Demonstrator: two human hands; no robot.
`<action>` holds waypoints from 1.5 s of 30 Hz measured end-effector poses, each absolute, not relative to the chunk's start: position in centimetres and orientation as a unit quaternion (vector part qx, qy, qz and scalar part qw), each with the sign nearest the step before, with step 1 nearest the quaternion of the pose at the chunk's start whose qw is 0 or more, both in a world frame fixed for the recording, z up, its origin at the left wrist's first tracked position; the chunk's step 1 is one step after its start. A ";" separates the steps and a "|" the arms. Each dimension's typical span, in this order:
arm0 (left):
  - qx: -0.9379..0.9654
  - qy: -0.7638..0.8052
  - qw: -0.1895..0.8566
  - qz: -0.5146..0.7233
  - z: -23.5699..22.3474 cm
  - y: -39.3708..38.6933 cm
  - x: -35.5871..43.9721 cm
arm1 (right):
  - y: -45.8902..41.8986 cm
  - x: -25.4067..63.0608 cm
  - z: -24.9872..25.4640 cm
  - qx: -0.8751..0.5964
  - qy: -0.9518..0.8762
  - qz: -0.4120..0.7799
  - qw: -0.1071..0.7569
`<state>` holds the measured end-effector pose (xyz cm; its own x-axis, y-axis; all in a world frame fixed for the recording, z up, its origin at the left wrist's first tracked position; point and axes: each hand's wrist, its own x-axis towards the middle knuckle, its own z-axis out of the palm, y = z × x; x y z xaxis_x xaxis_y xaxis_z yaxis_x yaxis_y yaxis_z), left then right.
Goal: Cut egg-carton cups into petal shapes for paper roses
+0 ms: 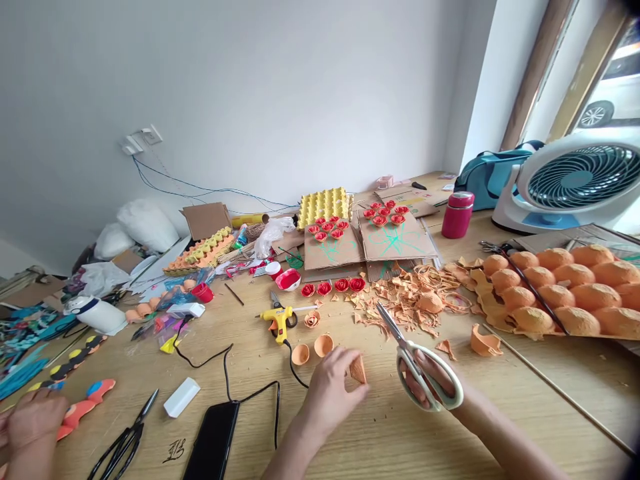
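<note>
Fingers of the left hand [327,384], bent into a partly open pinch, hold a curved orange egg-carton piece [358,369] by its edges over the desk [380,437], probably so the thin, rough pulp isn't crushed. The right hand [431,379] is hooked through the pale handle loops of steel-bladed scissors [403,341], blades pointing forward, likely to keep them off the piece. Two round cups [324,345] sit near; curled pulp scraps [400,300] lie heaped beyond.

The scissor handles [457,389] are coloured cream, the carton piece [358,371] orange. Cardboard [395,240] is streaked with green, and red is seen on the roses [357,285].
</note>
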<state>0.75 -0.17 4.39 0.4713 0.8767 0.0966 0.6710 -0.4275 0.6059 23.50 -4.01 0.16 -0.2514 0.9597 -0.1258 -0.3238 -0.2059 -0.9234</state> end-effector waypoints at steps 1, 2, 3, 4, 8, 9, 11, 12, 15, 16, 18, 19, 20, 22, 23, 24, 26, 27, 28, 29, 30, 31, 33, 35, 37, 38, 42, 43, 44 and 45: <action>0.797 0.479 0.274 0.246 4.4 -0.2 0.4 | -4.0 23.5 0.1 -0.384 -0.414 0.676 0.474; 0.776 0.486 0.288 0.281 4.4 -0.2 0.1 | -4.0 23.6 0.1 -0.382 -0.415 0.676 0.474; 0.759 0.490 0.301 0.305 4.4 -0.4 -0.1 | -4.0 23.6 0.0 -0.382 -0.417 0.675 0.474; 0.749 0.489 0.316 0.317 4.4 -0.6 -0.3 | -4.0 23.6 0.0 -0.381 -0.419 0.675 0.473; 0.722 0.478 0.374 0.331 3.9 -1.5 -0.4 | -4.1 23.4 -0.6 -0.378 -0.425 0.682 0.459; 0.719 0.480 0.374 0.337 3.7 -1.6 -0.4 | -4.1 23.3 -0.8 -0.377 -0.426 0.685 0.455; 0.716 0.485 0.363 0.346 3.2 -1.6 -0.4 | -4.1 23.2 -1.3 -0.377 -0.426 0.689 0.449; 0.718 0.486 0.357 0.347 3.1 -1.4 -0.5 | -4.1 23.2 -1.5 -0.377 -0.426 0.690 0.447; 0.737 0.483 0.330 0.338 2.8 -0.1 -0.9 | -4.0 23.1 -1.6 -0.377 -0.427 0.687 0.451; 0.749 0.485 0.311 0.328 2.8 0.6 -1.0 | -4.0 23.1 -1.4 -0.376 -0.427 0.685 0.454; 0.776 0.504 0.248 0.286 3.0 2.3 -1.2 | -4.1 23.2 -0.7 -0.377 -0.433 0.678 0.459; 0.784 0.509 0.228 0.272 3.0 3.2 -1.1 | -4.3 23.2 -0.3 -0.379 -0.440 0.672 0.459; 0.790 0.511 0.214 0.262 3.1 4.1 -1.1 | -4.4 23.3 0.0 -0.382 -0.449 0.665 0.459; 0.801 0.514 0.190 0.242 3.1 5.8 -0.8 | -4.6 23.3 0.5 -0.385 -0.462 0.652 0.462; 0.804 0.518 0.177 0.231 3.1 6.5 -0.6 | -4.6 23.3 0.6 -0.385 -0.465 0.648 0.464; 0.808 0.521 0.165 0.219 3.0 7.1 -0.3 | -4.6 23.3 0.5 -0.386 -0.463 0.647 0.467; 0.815 0.526 0.146 0.197 2.8 8.0 0.1 | -4.5 23.4 0.2 -0.390 -0.454 0.648 0.471; 0.817 0.526 0.140 0.187 2.7 8.3 0.3 | -4.4 23.3 0.1 -0.391 -0.452 0.649 0.471; 0.820 0.527 0.135 0.179 2.6 8.5 0.5 | -4.3 23.3 0.0 -0.391 -0.450 0.650 0.471; 0.821 0.528 0.133 0.171 2.5 8.6 0.6 | -4.3 23.3 -0.1 -0.390 -0.450 0.651 0.470; 0.821 0.529 0.132 0.166 2.5 8.7 0.7 | -4.2 23.3 -0.1 -0.389 -0.452 0.651 0.469; 0.821 0.531 0.134 0.162 2.5 8.7 0.8 | -4.3 23.2 0.0 -0.389 -0.454 0.651 0.468; 0.817 0.535 0.140 0.160 2.6 8.7 0.7 | -4.3 23.2 0.2 -0.390 -0.459 0.647 0.468; 0.809 0.542 0.148 0.171 2.8 8.6 0.3 | -4.4 23.1 0.3 -0.386 -0.465 0.644 0.469; 0.798 0.548 0.158 0.192 3.0 8.3 -0.2 | -4.4 23.1 0.1 -0.378 -0.464 0.648 0.471; 0.793 0.549 0.166 0.204 3.1 8.0 -0.4 | -4.4 23.1 -0.1 -0.374 -0.461 0.651 0.473; 0.775 0.532 0.236 0.246 3.7 5.7 -0.3 | -4.1 23.0 -1.2 -0.364 -0.443 0.668 0.474; 0.771 0.521 0.266 0.252 3.9 4.8 0.2 | -4.1 22.9 -1.5 -0.358 -0.439 0.677 0.470; 0.768 0.507 0.296 0.255 4.0 3.9 0.8 | -4.1 22.8 -1.7 -0.351 -0.432 0.688 0.465; 0.763 0.482 0.343 0.260 4.2 3.0 1.5 | -4.1 22.6 -1.8 -0.345 -0.423 0.702 0.457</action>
<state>1.54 2.98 4.17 0.3995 0.9143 0.0666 0.5580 -0.3001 0.7737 22.60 -4.13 -1.83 -0.3441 0.9339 -0.0969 -0.3510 -0.2237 -0.9093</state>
